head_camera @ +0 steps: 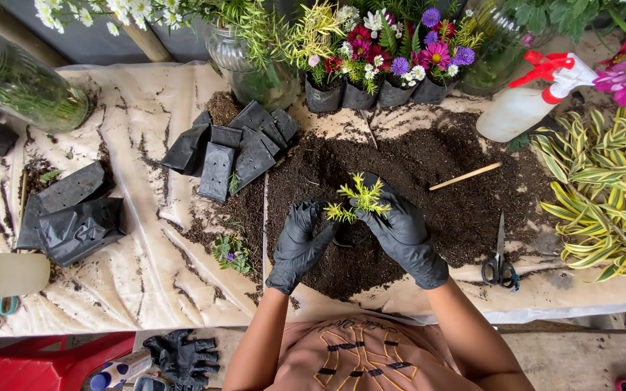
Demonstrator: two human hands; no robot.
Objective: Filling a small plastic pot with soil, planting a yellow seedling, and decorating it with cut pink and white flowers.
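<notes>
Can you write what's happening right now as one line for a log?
left hand: gloved, cupping small black bag | right hand: gloved, steadying yellow-green plant | under: soil pile | nearby: scissors, wooden stick

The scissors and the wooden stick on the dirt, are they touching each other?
Apart. The head view shows the scissors lying near the table's front edge, while the wooden stick lies farther back, with a wide stretch of dark soil between them.

Left hand: black glossy disposable glove, wrinkled, cuff ending at the wrist. Right hand: matching black glove. Forearms bare, unsleeved. Torso: dusty-pink short-sleeved top bearing a dark printed chest design.
</notes>
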